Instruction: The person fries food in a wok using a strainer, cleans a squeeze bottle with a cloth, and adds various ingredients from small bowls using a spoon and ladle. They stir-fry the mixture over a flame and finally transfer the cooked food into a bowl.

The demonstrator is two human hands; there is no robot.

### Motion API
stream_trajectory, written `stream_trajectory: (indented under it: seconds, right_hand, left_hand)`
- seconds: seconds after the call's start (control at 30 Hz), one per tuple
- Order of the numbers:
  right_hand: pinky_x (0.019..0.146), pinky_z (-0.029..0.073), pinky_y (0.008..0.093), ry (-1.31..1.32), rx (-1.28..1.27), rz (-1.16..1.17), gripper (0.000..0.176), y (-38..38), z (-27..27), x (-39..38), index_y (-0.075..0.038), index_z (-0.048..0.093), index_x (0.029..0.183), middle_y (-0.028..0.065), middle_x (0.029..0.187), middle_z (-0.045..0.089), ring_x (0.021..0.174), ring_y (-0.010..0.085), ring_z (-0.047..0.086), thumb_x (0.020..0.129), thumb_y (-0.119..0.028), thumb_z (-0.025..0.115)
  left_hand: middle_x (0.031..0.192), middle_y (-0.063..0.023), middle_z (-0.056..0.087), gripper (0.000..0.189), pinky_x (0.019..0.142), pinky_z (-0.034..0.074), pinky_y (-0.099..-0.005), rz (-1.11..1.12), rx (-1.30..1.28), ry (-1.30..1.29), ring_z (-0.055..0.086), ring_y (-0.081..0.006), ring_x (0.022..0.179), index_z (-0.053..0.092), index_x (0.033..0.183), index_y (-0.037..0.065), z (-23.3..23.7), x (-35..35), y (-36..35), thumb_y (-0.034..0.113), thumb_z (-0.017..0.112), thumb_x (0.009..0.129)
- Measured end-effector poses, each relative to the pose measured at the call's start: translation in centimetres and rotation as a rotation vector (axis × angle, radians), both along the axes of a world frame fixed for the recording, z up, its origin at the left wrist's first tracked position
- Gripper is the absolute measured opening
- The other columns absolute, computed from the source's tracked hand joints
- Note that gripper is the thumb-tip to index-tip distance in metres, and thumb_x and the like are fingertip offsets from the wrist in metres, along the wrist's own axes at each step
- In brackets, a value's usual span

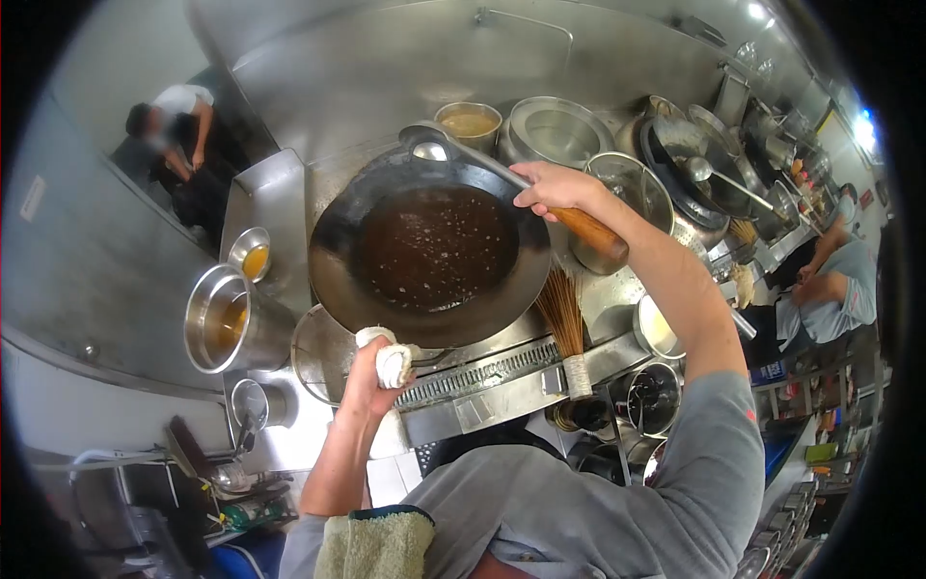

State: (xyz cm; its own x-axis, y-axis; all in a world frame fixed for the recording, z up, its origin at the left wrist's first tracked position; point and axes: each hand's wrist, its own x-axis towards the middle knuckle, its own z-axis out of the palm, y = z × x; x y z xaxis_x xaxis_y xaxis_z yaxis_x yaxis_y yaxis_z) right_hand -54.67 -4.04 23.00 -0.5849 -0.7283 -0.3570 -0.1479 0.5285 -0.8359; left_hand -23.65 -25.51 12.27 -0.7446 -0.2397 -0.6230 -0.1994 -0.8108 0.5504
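Observation:
A large dark wok point(335, 256) sits in front of me with brown, bubbly liquid point(434, 241) in it. My left hand point(365, 381) is closed around a folded white cloth point(394, 366) at the wok's near rim. In my right hand point(559, 188) is a ladle point(492, 166), gripped on its metal shaft just ahead of the wooden end. The ladle's bowl overlaps the wok's far rim in this view. Right of the wok, a bamboo wok brush point(560, 314) leans bristles up.
Behind the wok stand a pot of yellowish liquid point(469, 122) and a wide steel basin point(559, 130). Steel containers point(214, 318) line the left side. A second wok point(690, 159) lies to the right. One person point(188, 106) is at far left, another point(837, 280) at far right.

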Motion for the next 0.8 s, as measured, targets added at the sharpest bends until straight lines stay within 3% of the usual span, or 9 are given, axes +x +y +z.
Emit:
stream_trajectory:
  seconds: [0.2,0.33,0.37,0.43,0.6,0.67,0.8]
  right_hand:
    - [0.039,0.035,0.0248,-0.16,-0.111,-0.014,0.059,3.4,1.6,-0.7,0.002,0.032,0.138,-0.0023,0.057,0.041,0.044,0.0071,0.041,0.085,-0.004,0.057]
    - [0.038,0.034,0.0233,-0.125,-0.09,0.001,0.049,6.6,4.4,-1.1,0.0,0.038,0.131,-0.0038,0.056,0.041,0.042,0.0059,0.04,0.086,-0.005,0.056]
    - [0.038,0.034,0.023,-0.133,-0.102,0.005,0.046,7.5,4.8,-1.7,0.0,0.04,0.128,-0.0038,0.056,0.04,0.042,0.0055,0.04,0.086,-0.005,0.056]
    - [0.037,0.033,0.0222,-0.141,-0.131,0.032,0.032,9.6,6.0,-1.8,0.0,0.045,0.115,-0.0041,0.056,0.041,0.041,0.004,0.039,0.086,-0.005,0.056]
    - [0.037,0.033,0.0223,-0.117,-0.162,0.003,0.024,14.5,7.6,-2.2,0.001,0.048,0.109,-0.0037,0.055,0.041,0.041,0.0049,0.039,0.087,-0.007,0.054]
    - [0.037,0.033,0.0223,-0.119,-0.186,-0.026,0.024,16.1,8.0,-2.0,0.001,0.048,0.108,-0.0035,0.054,0.041,0.041,0.0052,0.039,0.086,-0.007,0.054]
    - [0.038,0.035,0.0216,-0.15,-0.236,-0.038,0.025,19.4,7.2,-3.3,0.001,0.048,0.108,-0.001,0.069,0.048,0.046,0.0034,0.041,0.085,-0.006,0.054]
  left_hand:
    - [0.069,-0.0056,0.059,0.009,0.045,0.043,-0.0347,-0.018,-0.092,-0.045,0.06,-0.0204,0.06,0.052,0.085,0.011,3.3,0.3,0.2,0.02,0.051,0.087]
    - [0.076,-0.0088,0.061,0.011,0.041,0.041,-0.0334,-0.035,-0.064,-0.038,0.064,-0.0266,0.068,0.053,0.092,0.012,6.8,-0.3,0.7,0.021,0.054,0.086]
    - [0.084,-0.0139,0.062,0.019,0.042,0.046,-0.0326,-0.087,0.011,0.05,0.063,-0.0334,0.078,0.057,0.095,0.011,6.2,-0.1,-0.3,0.027,0.057,0.084]
    - [0.084,-0.0127,0.061,0.018,0.04,0.044,-0.0307,-0.12,-0.025,0.058,0.062,-0.0337,0.078,0.058,0.092,0.011,8.7,-0.7,0.5,0.027,0.058,0.083]
    - [0.087,-0.0128,0.06,0.018,0.038,0.042,-0.0262,-0.173,-0.047,0.023,0.059,-0.0324,0.077,0.058,0.092,0.01,12.9,-2.4,2.7,0.023,0.058,0.081]
    - [0.079,-0.0147,0.059,0.013,0.039,0.042,-0.0304,-0.181,-0.013,-0.009,0.061,-0.0336,0.076,0.055,0.089,0.009,14.0,-3.4,3.5,0.02,0.054,0.082]
    - [0.078,-0.0141,0.059,0.011,0.038,0.042,-0.0295,-0.225,-0.006,-0.021,0.061,-0.0335,0.074,0.055,0.087,0.008,14.6,-4.7,5.0,0.018,0.053,0.082]
